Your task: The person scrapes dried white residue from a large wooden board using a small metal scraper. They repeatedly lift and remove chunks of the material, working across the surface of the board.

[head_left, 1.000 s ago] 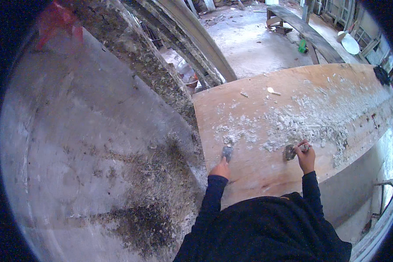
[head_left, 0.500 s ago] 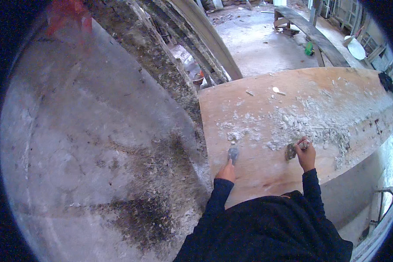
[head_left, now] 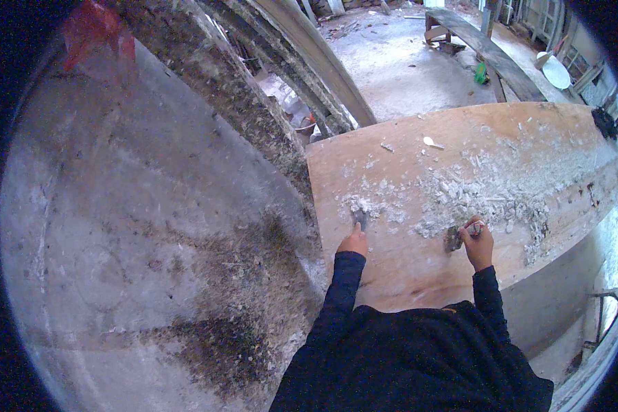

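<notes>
Workshop floor (head_left: 398, 79), pale and dusty, lies past the far edge of one plywood panel (head_left: 405, 278), which I face across its near side. Panel edges: the left one runs nearly straight, beside a grey, dark-stained surface (head_left: 117, 206); the far one appears bowed through the lens; the right end carries one black bundle (head_left: 604, 122). Hands: two, well apart, both above the near half of the panel. My left hand (head_left: 353, 244) is closed round the handle of one scraper (head_left: 360, 217), its dark blade pointing away from me and meeting the near side of the smaller heap of white flakes (head_left: 370, 206). My right hand (head_left: 478, 244) has its fingers pinched on one mottled grey-brown tool (head_left: 453, 238), held just at the near side of the larger spread of white scrapings (head_left: 477, 196); its exact kind I cannot tell. Pieces in both patches are too many and too small to count. Open room: reddish wood grain shows between my hands and along the strip toward my body, with width for either hand to slide sideways. Near the far edge, one white spoon (head_left: 432, 143). Beyond: one long plank (head_left: 491, 53) on supports, one green object (head_left: 481, 73), one white round basin-like piece (head_left: 555, 71). Upper left: several encrusted beams (head_left: 219, 89) slant down to the panel's corner; one red cloth (head_left: 99, 38) at the rim, blurred.
</notes>
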A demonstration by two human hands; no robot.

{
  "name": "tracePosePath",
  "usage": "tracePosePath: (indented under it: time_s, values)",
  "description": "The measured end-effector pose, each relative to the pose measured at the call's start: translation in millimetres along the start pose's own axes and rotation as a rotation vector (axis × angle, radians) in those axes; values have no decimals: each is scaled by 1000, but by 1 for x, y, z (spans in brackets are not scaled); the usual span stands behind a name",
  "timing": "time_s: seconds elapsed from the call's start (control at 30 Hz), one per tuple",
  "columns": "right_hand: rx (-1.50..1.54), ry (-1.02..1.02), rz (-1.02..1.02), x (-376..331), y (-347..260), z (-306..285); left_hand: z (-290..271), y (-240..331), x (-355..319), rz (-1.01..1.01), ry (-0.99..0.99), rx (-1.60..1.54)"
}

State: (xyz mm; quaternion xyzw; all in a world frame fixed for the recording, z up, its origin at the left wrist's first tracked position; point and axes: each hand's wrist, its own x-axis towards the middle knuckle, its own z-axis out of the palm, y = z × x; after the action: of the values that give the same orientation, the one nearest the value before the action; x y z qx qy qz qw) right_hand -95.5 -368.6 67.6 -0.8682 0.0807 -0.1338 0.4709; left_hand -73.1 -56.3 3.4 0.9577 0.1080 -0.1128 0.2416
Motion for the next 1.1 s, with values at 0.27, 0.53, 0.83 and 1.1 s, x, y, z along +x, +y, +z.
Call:
tracePosePath:
  time_s: [0.27, 0.53, 0.83, 1.1]
  values:
    - [121, 47, 64, -1, 38, -3, 2, -14, -68, 24, -151, 6]
    - [52, 19, 75, 1, 23, 5, 8, 16, 25, 7, -20, 0]
    - [107, 24, 155, -2, 12, -8, -9, 18, -38, -33, -257, 24]
    - [17, -1, 33, 2, 7, -2, 4, 26, -12, 45, -126, 35]
